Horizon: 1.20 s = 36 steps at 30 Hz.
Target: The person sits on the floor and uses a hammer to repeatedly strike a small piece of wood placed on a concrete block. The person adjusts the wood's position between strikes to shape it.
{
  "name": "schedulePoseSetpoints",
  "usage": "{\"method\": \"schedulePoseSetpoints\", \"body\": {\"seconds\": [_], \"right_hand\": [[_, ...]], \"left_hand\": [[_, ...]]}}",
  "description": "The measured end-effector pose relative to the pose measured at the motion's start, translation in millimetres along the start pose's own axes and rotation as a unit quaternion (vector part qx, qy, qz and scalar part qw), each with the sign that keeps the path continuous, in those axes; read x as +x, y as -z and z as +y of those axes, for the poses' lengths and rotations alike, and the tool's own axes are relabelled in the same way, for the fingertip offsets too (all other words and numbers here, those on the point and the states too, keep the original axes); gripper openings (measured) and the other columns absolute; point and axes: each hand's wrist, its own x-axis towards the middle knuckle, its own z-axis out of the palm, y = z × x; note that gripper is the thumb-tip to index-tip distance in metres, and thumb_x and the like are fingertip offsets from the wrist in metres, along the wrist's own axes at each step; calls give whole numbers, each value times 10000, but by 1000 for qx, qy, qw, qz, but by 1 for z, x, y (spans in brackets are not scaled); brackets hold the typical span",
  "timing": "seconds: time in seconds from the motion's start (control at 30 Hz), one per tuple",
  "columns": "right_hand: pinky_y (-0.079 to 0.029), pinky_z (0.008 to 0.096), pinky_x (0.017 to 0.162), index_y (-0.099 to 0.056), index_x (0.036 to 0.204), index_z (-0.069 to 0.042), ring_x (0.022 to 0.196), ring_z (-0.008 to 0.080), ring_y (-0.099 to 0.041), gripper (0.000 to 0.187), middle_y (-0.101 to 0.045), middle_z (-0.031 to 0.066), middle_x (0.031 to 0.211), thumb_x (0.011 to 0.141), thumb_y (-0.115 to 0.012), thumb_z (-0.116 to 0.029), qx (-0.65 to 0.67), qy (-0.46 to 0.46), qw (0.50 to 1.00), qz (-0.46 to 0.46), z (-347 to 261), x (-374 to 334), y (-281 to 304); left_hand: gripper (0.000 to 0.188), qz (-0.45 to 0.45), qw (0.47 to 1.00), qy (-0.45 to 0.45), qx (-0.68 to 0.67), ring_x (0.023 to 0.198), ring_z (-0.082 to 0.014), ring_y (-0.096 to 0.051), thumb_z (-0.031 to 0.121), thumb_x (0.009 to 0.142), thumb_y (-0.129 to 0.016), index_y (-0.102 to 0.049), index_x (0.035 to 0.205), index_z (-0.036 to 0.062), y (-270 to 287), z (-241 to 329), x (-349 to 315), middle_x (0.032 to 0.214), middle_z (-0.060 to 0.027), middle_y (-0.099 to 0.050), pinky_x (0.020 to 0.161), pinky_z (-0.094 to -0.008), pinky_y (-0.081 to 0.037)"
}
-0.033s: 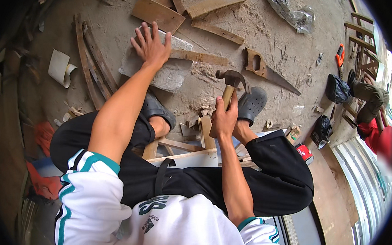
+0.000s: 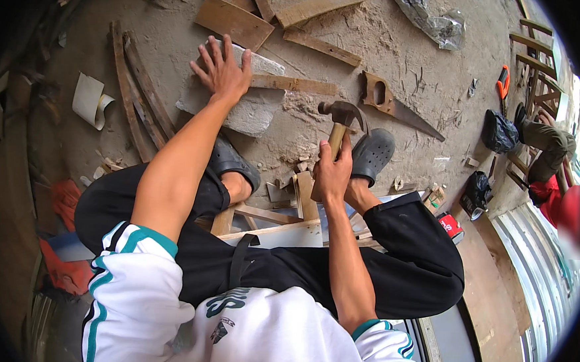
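My left hand (image 2: 227, 74) lies with its fingers spread over a pale, rough concrete block (image 2: 254, 109) and the left end of a narrow wooden strip (image 2: 296, 84). The strip rests across the block, and its right end sticks out past it. Whether the palm presses on the strip or the block is hidden. A claw hammer (image 2: 337, 134) is held upright in my right hand (image 2: 332, 173), fingers wrapped round its wooden handle. The hammer's head sits beyond the fist, right of the block and apart from the strip.
A handsaw (image 2: 401, 107) lies on the dirt floor to the right of the strip. Wooden boards (image 2: 233, 22) are scattered at the far side, and curved wood pieces (image 2: 136, 89) lie on the left. Black bags (image 2: 499, 131) and a seated person (image 2: 554, 154) are at the far right.
My left hand and the hammer in my right hand have shifted very slightly to the left. Everything else looks the same.
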Motion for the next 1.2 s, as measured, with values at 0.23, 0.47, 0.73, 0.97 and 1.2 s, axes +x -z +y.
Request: {"method": "schedulePoseSetpoints", "body": {"seconds": [0.23,0.47,0.73,0.97,1.2], "right_hand": [[-438,323,586,-398,1504,-33,681,184,-563,599,-593,117,891,978,-614,-223,-70,61,994,-49,-3,28,-5],[-534,381,716,-426,1487,-3,763,249,-676,612,-687,205,989,965,-631,-248,-57,18,995,-76,-40,44,-13],[-471,282,509,-457,1442,-33,553,130,-578,509,-584,27,756,992,-607,-218,-27,54,997,-48,-7,45,-24],[-398,228,400,-464,1366,-73,478,54,-472,410,-510,-25,707,1006,-604,-211,111,-29,990,-80,-85,36,3],[-557,431,785,-471,1462,-72,892,366,-731,561,-711,279,1004,949,-658,-205,-188,75,974,-103,-77,47,-6]], "left_hand": [[759,24,973,-229,-23,1554,-305,-92,654,992,-344,-278,1592,192,11,-14,13,1671,-136,-170,1231,-564,4],[702,1,980,-197,7,1539,-288,-166,600,947,-453,-430,1521,197,6,-9,13,1633,-111,-296,1234,-562,-27],[516,-49,986,-160,-10,1521,-286,-202,451,911,-519,-624,1319,153,14,-2,15,1524,-104,-434,1207,-638,6],[445,-32,987,-156,-33,1505,-287,-224,422,904,-554,-644,1245,151,9,-10,14,1439,-90,-495,1200,-658,1],[426,-18,988,-151,-29,1492,-277,-262,402,889,-584,-657,1237,167,10,-7,16,1416,-63,-521,1201,-652,-12]]}}
